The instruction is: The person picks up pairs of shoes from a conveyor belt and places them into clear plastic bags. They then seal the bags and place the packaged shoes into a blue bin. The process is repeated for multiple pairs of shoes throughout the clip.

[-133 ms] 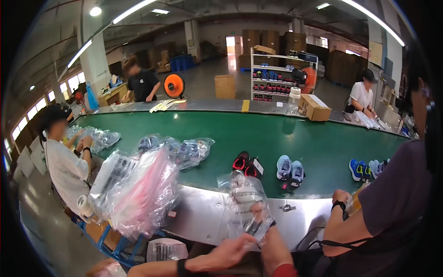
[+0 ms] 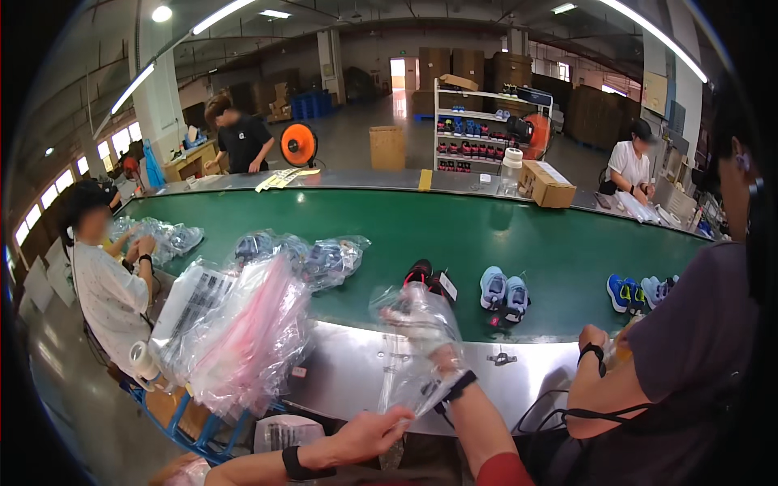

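Note:
A clear plastic bag (image 2: 415,344) stretches over the steel front ledge. My left hand (image 2: 374,431) is closed, pinching the bag's near edge between thumb and fingers. Inside the bag, reaching forward up to the black and red shoes (image 2: 423,279), is my right hand (image 2: 436,344); plastic glare and motion smear its fingers. A white tag hangs on those shoes, which stand on the green belt, and the bag's far end overlaps their near side. To their right stands a pair of light blue shoes (image 2: 504,292).
Left of my hands lies a heap of clear and pink plastic bags (image 2: 247,340), with bagged shoes (image 2: 332,259) behind it. A co-worker's arm (image 2: 612,389) is close on the right. Blue and lime shoes (image 2: 622,292) stand farther right; a cardboard box (image 2: 548,185) sits across the belt (image 2: 389,219).
My right hand has pushed forward inside the bag toward the black and red shoes. My left hand, holding the bag's edge, has shifted left. The whole view has moved slightly.

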Tool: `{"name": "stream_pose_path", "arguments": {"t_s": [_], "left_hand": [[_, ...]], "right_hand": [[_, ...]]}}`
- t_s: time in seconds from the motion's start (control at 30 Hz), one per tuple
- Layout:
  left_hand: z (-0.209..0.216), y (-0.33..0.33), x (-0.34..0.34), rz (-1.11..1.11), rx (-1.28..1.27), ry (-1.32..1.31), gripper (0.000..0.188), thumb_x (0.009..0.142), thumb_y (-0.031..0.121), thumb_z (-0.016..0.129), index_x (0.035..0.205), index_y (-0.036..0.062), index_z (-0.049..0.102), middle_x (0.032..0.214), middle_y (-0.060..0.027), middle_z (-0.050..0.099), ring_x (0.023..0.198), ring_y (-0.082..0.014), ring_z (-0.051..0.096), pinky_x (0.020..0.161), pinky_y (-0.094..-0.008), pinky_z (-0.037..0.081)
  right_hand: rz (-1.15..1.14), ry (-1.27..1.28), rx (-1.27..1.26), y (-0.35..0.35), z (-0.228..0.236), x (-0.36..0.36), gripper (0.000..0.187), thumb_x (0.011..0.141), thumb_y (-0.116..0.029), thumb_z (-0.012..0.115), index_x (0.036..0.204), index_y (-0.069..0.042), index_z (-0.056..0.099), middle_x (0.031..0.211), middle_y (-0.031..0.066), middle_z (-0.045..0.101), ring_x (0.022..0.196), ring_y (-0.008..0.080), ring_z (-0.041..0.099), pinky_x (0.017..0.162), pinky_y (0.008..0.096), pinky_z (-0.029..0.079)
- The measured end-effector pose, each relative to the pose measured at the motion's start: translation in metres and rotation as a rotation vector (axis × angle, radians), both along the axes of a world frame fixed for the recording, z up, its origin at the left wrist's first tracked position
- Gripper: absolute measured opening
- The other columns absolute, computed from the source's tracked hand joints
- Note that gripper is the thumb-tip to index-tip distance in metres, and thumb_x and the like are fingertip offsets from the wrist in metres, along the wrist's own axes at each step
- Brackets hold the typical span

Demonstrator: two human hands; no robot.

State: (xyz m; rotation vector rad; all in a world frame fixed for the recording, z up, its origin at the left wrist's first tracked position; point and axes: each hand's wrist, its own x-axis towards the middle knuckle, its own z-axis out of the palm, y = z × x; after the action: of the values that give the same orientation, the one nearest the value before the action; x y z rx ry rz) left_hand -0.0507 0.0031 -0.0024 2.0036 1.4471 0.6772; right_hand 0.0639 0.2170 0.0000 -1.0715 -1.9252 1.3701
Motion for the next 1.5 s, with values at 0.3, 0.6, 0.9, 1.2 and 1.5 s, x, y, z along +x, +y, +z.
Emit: {"name": "stream_pose_path", "arguments": {"t_s": [0.3, 0.6, 0.9, 1.2, 1.5], "left_hand": [[0.032, 0.093, -0.054, 0.684, 0.657, -0.23, 0.008, 0.091, 0.011, 0.058, 0.096, 0.0051, 0.059, 0.05, -0.0077, 0.042, 0.044, -0.0128, 0.04, 0.044, -0.0309, 0.035], [0.064, 0.133, -0.066, 0.692, 0.603, -0.276, 0.008, 0.09, 0.01, 0.058, 0.097, 0.0056, 0.06, 0.051, -0.0037, 0.04, 0.044, -0.0088, 0.035, 0.043, -0.0281, 0.03], [0.07, 0.154, -0.064, 0.589, 0.583, -0.266, 0.005, 0.089, 0.005, 0.057, 0.094, 0.003, 0.056, 0.057, -0.0014, 0.042, 0.051, -0.0047, 0.036, 0.046, -0.0258, 0.029], [0.043, 0.172, -0.067, 0.531, 0.301, -0.736, 0.007, 0.09, 0.009, 0.055, 0.093, 0.003, 0.053, 0.056, 0.0053, 0.044, 0.05, -0.002, 0.034, 0.045, -0.0247, 0.024], [0.07, 0.153, -0.031, 0.327, 0.511, -0.251, 0.012, 0.087, 0.011, 0.056, 0.098, 0.0056, 0.057, 0.058, -0.0102, 0.055, 0.046, -0.0161, 0.051, 0.045, -0.0337, 0.042]], "right_hand": [[0.279, -0.598, 0.758, -0.045, -0.049, -0.071, 0.035, 0.09, -0.027, 0.05, 0.12, -0.011, 0.06, 0.114, 0.0153, 0.063, 0.092, 0.0345, 0.065, 0.081, 0.0429, 0.051], [-0.464, -0.2, 0.616, 0.046, 0.023, 0.037, 0.038, 0.086, -0.041, 0.06, 0.104, -0.009, 0.065, 0.084, 0.0102, 0.068, 0.077, 0.0256, 0.067, 0.064, 0.0379, 0.052], [-0.323, -0.92, 0.69, 0.123, -0.088, -0.041, 0.033, 0.072, -0.043, 0.067, 0.088, -0.014, 0.066, 0.08, 0.0109, 0.068, 0.074, 0.0294, 0.067, 0.067, 0.0435, 0.051], [-0.311, 0.909, -0.039, 0.042, 0.003, 0.07, 0.052, 0.093, -0.045, 0.045, 0.123, -0.003, 0.054, 0.114, 0.0102, 0.062, 0.103, 0.0258, 0.061, 0.091, 0.0401, 0.048], [-0.046, -0.22, 0.622, -0.053, 0.043, 0.062, 0.039, 0.079, -0.042, 0.066, 0.083, -0.003, 0.066, 0.079, 0.012, 0.065, 0.069, 0.0302, 0.063, 0.061, 0.0387, 0.05]]}}
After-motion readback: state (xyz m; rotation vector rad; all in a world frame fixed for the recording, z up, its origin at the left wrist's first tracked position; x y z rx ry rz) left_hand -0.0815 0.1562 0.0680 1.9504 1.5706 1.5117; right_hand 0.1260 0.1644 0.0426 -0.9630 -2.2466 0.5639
